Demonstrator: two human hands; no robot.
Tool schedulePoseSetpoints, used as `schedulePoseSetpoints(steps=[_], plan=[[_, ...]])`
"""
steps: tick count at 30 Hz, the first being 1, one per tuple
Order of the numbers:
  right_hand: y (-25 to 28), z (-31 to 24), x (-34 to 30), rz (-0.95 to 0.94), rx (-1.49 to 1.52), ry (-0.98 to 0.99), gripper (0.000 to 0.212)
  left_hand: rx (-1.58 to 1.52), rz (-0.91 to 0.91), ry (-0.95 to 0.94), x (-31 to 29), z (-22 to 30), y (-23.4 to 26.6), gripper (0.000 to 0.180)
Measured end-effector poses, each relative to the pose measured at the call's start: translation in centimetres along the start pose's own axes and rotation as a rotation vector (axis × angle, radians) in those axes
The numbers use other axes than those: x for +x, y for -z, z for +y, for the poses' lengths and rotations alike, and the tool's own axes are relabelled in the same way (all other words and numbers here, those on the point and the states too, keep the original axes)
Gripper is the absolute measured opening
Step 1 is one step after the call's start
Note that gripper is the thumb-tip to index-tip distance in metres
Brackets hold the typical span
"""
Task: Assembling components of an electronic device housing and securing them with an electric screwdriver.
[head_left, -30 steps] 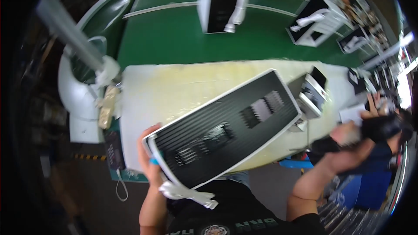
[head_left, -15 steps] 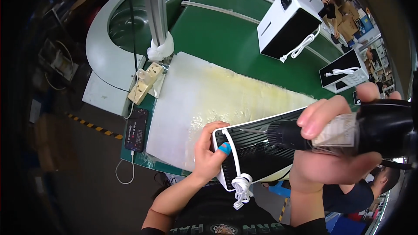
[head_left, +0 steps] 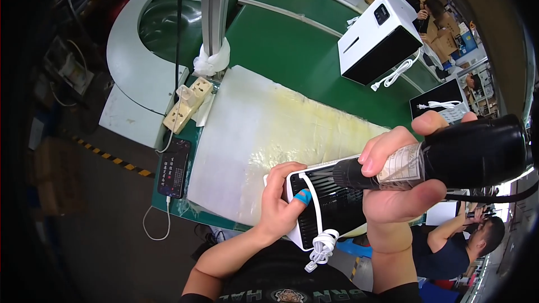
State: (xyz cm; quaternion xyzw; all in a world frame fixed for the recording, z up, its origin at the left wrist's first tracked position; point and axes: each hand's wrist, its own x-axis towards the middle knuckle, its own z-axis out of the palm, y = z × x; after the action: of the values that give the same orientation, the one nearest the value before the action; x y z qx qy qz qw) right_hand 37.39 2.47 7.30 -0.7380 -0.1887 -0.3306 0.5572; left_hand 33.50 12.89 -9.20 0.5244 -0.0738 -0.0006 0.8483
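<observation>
My left hand (head_left: 281, 205), with a blue wrap on its thumb, grips the near-left corner of a white-framed appliance (head_left: 339, 210) with a black ribbed, vented panel facing up. A white power cord (head_left: 324, 244), tied in a bundle, hangs from that corner over the near edge. In my right hand (head_left: 396, 205) is a black electric screwdriver (head_left: 477, 157), its fingers wrapped round the paper-labelled body. The tool lies nearly level above the panel, its bit pointing left toward the cord's upper end. Whether the tip touches the panel, I cannot tell.
Under the appliance lies a pale padded sheet (head_left: 236, 134). A green conveyor belt (head_left: 281, 39) carries white-and-black appliances (head_left: 359, 50). At left are a metal post (head_left: 214, 11), a power strip (head_left: 175, 118) and a charging phone (head_left: 176, 171). A co-worker (head_left: 449, 252) sits at right.
The view has shifted a little. My left hand and the appliance sit slightly further right and lower. The screwdriver has come left relative to the appliance, its bit closer to the cord's end.
</observation>
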Motion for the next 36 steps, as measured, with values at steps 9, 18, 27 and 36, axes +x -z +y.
schedulePoseSetpoints(steps=[9,18,27,36], plan=[[-0.3,0.0,-0.3,-0.059,-0.007,-0.071,0.09,0.011,0.006,-0.011,0.1,0.0,0.1,0.041],[-0.5,0.7,-0.2,-0.065,0.048,-0.078,0.091,-0.005,-0.001,0.007,0.1,0.5,-0.1,0.041],[2.8,-0.6,-1.1,0.014,0.176,-0.014,0.089,0.055,0.002,-0.004,-0.3,0.5,0.2,0.041],[18.5,-6.1,-2.4,1.111,-0.207,0.202,0.062,0.232,0.055,-0.197,0.2,-1.8,1.0,0.061]])
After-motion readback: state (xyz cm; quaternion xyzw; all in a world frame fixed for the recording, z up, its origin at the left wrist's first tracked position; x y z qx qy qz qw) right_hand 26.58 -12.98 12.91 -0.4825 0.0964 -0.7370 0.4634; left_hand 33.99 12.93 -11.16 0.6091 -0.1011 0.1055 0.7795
